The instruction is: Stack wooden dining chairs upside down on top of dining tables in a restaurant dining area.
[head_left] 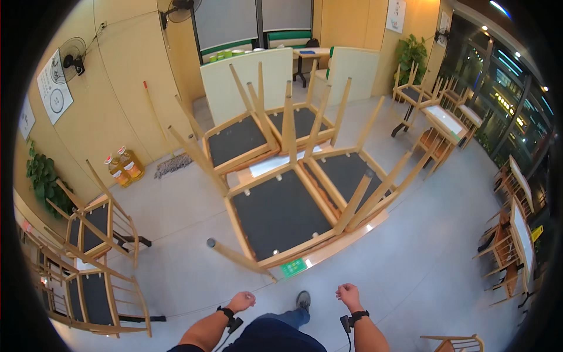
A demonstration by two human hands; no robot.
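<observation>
pale-wood rectangular table (346,243) ahead bears four upturned tan-wood chairs (281,214) w/ dark-grey seat undersides; bare left hand (241,301) & right hand (349,297) are apart from it, empty, fingers loosely curled. step's prob approach; lifting a chair'd need 2-handed grip.

Bright, ceiling lights (485,28) upper right, fisheye bending, black corners
</observation>
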